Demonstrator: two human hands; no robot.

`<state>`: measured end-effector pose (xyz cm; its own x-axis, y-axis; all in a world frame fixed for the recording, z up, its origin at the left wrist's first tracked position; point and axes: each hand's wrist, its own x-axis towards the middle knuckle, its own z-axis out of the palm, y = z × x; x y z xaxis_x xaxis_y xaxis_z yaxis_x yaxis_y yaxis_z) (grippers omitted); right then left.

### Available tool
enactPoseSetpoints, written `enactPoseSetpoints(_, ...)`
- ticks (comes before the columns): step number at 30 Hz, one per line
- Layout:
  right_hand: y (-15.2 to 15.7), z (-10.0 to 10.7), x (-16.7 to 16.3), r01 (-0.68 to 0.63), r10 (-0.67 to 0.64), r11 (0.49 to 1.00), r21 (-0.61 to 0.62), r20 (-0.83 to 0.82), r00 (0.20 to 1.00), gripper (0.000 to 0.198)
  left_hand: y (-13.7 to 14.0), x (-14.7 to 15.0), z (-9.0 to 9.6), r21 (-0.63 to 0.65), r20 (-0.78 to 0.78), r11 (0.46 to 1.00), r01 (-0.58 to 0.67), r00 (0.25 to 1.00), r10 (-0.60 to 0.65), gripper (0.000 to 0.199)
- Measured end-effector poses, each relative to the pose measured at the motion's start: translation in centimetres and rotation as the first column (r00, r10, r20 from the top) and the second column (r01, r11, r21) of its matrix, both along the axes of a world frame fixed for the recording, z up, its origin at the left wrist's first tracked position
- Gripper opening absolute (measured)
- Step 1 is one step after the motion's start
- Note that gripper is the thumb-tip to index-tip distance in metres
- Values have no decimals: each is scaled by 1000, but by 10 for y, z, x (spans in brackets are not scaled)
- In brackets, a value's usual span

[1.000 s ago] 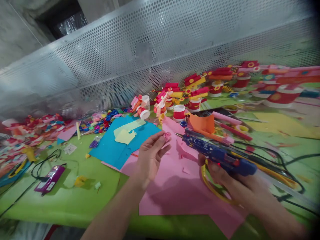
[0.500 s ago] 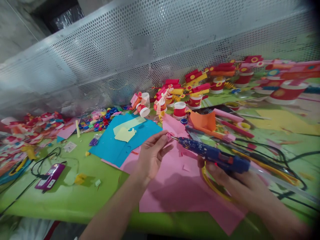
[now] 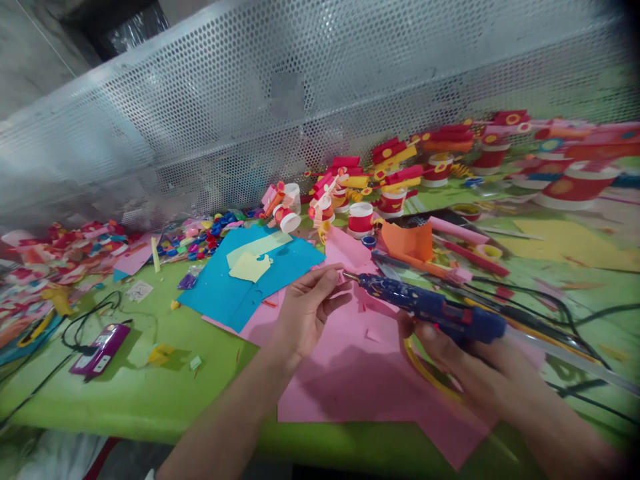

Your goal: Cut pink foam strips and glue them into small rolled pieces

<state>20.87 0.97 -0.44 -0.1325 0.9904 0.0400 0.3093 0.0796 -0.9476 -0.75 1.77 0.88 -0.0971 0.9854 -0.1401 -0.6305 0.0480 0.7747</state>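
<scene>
My right hand [image 3: 470,367] is wrapped round the handle of a blue glue gun [image 3: 425,303], its body speckled with pale marks. A clear glue stick [image 3: 555,348] runs out of the gun's rear. The nozzle points left, at the fingertips of my left hand [image 3: 310,307]. That hand is closed in a pinch on a small pink paper piece, mostly hidden by the fingers. Below both hands lies a large pink sheet [image 3: 345,393]. Beneath the gun, partly behind my right hand, is a yellow scissors handle [image 3: 420,363].
A blue sheet [image 3: 210,293] with pale yellow scraps [image 3: 253,267] lies left of centre. Red-and-white paper cup models [image 3: 361,219] line the back by a perforated metal panel [image 3: 225,100]. A purple power strip [image 3: 103,350] is at left; black cables [image 3: 555,300] cross the right side.
The glue gun and my right hand have shifted slightly right. My left hand has moved a little the same way, its fingers still pinched near the nozzle.
</scene>
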Motion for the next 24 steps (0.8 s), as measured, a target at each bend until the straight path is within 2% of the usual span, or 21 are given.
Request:
enactPoseSetpoints(8, -3, -1, -2, -13, 8, 999, -46, -105, 994, 53, 1, 0, -2, 33, -42, 999, 18, 999, -16, 33)
enactPoseSetpoints(15, 3, -4, 4, -64, 66, 996, 55, -43, 997, 57, -1, 0, -3, 116, -163, 993, 22, 987, -2, 28)
enactPoseSetpoints(19, -3, -2, 0, 9, -12, 1000, -29, -114, 993, 61, -2, 0, -4, 151, -228, 989, 8, 973, 27, 27)
enactPoseSetpoints(24, -5, 1, -1, 24, -25, 1000, -11, -108, 994, 60, -2, 0, -5, 176, -254, 984, 24, 967, 22, 27)
